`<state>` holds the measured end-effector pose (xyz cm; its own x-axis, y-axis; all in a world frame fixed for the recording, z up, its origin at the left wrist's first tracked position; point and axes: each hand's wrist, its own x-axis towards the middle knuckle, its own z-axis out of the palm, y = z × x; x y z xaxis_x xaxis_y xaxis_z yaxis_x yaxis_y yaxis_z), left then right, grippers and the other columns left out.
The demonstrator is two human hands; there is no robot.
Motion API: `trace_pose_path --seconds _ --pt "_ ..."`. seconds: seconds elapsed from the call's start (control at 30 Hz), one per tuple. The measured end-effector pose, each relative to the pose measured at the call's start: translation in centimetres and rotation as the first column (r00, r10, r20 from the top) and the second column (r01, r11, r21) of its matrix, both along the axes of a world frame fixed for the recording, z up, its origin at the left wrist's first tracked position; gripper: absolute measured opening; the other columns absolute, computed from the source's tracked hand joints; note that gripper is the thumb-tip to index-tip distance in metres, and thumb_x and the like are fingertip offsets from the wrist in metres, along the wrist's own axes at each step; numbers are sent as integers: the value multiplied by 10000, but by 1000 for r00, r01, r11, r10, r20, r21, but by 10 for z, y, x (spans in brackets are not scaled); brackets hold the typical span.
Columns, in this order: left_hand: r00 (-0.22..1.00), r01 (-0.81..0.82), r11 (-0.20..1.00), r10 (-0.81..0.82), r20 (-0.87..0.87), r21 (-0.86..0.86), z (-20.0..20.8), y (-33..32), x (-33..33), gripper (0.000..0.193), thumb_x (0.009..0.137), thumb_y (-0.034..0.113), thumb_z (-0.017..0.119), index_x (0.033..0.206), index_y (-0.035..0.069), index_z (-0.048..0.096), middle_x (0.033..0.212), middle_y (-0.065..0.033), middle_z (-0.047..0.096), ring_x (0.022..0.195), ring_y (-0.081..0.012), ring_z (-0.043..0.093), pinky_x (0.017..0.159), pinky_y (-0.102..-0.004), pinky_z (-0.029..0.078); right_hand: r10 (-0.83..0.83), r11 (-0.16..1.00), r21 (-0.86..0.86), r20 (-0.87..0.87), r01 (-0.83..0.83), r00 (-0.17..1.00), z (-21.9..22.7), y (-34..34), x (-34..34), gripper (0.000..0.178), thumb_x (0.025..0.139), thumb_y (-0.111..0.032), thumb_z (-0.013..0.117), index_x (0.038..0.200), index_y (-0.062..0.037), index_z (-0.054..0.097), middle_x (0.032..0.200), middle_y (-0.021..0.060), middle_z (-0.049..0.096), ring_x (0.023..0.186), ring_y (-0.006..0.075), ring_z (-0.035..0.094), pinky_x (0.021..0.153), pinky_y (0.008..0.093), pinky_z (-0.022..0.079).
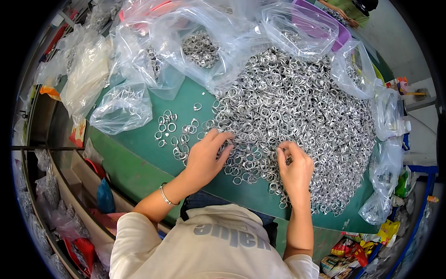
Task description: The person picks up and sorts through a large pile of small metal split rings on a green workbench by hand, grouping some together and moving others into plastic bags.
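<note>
A wide heap of silver metal rings covers much of the green tabletop. My left hand rests at the heap's left edge, palm down. Its thumb and fingers are apart over the rings, and nothing shows between them. At the heap's near side is my right hand. Its fingers curl in toward the thumb, closed among the rings; what they pinch, if anything, is hidden. Left of the heap lies a loose scatter of rings, some close to my left wrist.
Clear plastic bags of rings line the table's far and left sides. A purple basin stands at the far right, near another person's hand. More bags lie along the right edge. Drawers stand at the left.
</note>
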<state>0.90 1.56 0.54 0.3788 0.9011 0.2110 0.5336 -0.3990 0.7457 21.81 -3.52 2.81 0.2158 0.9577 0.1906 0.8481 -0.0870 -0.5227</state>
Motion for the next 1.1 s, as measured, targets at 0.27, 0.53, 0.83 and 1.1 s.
trace_pose_path --seconds 0.27,0.53,0.83,1.1 --pt "979 13 1000 -15 -202 -13 1 13 6 256 780 120 668 1022 91 587 663 -88 540 525 -266 527 487 -357 413 88 996 -4 62 -88 994 0 10 -18 221 785 -134 667 988 -68 610 790 109 651 565 282 608 501 370 455" --pt "936 -16 930 144 322 -368 5 8 -19 109 845 71 612 948 36 605 611 69 408 557 -23 353 489 -209 281 99 988 -108 -137 -114 986 7 5 -18 156 780 -128 675 930 -87 654 688 90 633 514 246 586 478 343 433" --pt "965 -159 966 195 174 -205 -11 7 -21 119 841 33 588 952 33 629 619 2 475 538 -69 404 484 -232 324 200 980 8 26 -201 979 10 40 -35 110 808 -124 617 912 -89 631 666 107 610 557 291 590 493 390 441" --pt "984 -176 970 176 -17 -170 4 2 -28 152 812 25 603 963 34 620 768 -138 600 572 -252 562 535 -330 447 189 979 52 145 -199 971 7 51 -33 45 783 -91 619 794 -49 605 676 121 605 578 281 596 503 388 453"
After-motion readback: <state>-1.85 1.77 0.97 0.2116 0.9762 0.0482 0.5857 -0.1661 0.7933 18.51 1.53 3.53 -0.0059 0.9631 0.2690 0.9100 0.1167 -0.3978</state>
